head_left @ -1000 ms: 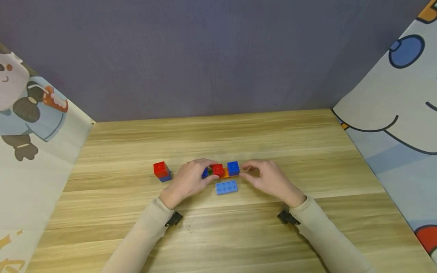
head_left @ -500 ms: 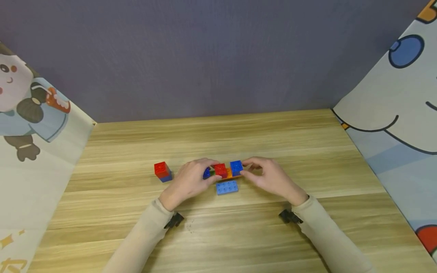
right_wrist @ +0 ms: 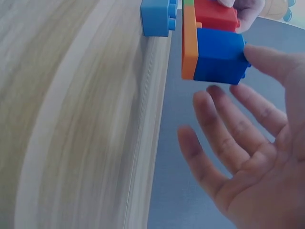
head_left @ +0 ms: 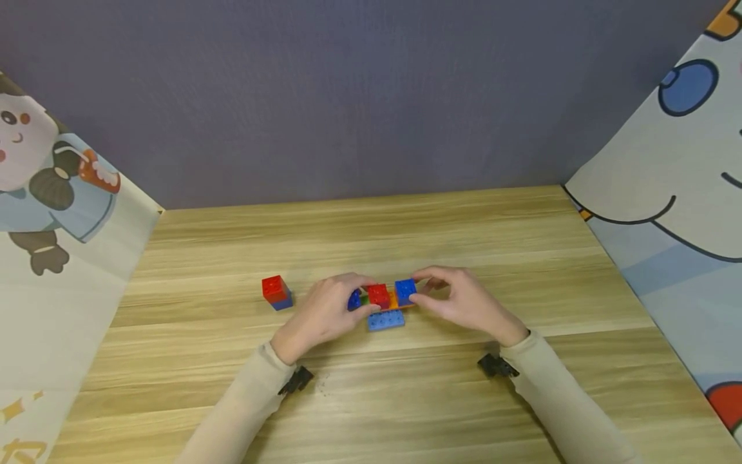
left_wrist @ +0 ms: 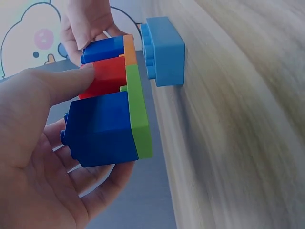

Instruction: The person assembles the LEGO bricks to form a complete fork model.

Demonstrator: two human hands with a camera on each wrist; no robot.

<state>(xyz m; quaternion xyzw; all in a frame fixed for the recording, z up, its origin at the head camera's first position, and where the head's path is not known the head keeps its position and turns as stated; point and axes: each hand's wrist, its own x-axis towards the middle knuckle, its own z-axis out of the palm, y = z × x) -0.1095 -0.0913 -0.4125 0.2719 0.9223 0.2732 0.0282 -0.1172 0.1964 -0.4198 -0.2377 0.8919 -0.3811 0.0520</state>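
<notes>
Both hands hold a row of toy building bricks just above the table. Two flat pieces, one green (left_wrist: pixel 138 112) and one orange (right_wrist: pixel 189 47), form its base. On it stand a dark blue brick (left_wrist: pixel 102 129) at the left end, a red brick (head_left: pixel 379 296) in the middle and another dark blue brick (head_left: pixel 406 292) at the right end. My left hand (head_left: pixel 324 316) pinches the red brick between thumb and fingers. With thumb and fingertips, my right hand (head_left: pixel 471 306) pinches the right-end blue brick; its other fingers are spread.
A light blue brick (head_left: pixel 386 321) lies on the wooden table (head_left: pixel 394 399), just in front of the row and partly covered by it. To the left stands a red brick (head_left: pixel 274 288) on a blue brick (head_left: pixel 282 302). A dark grey panel (head_left: pixel 359 103) rises behind.
My right hand was apart from the blue brick at first and has taken hold of it. The row has shifted right and slightly nearer, overlapping the light blue brick.
</notes>
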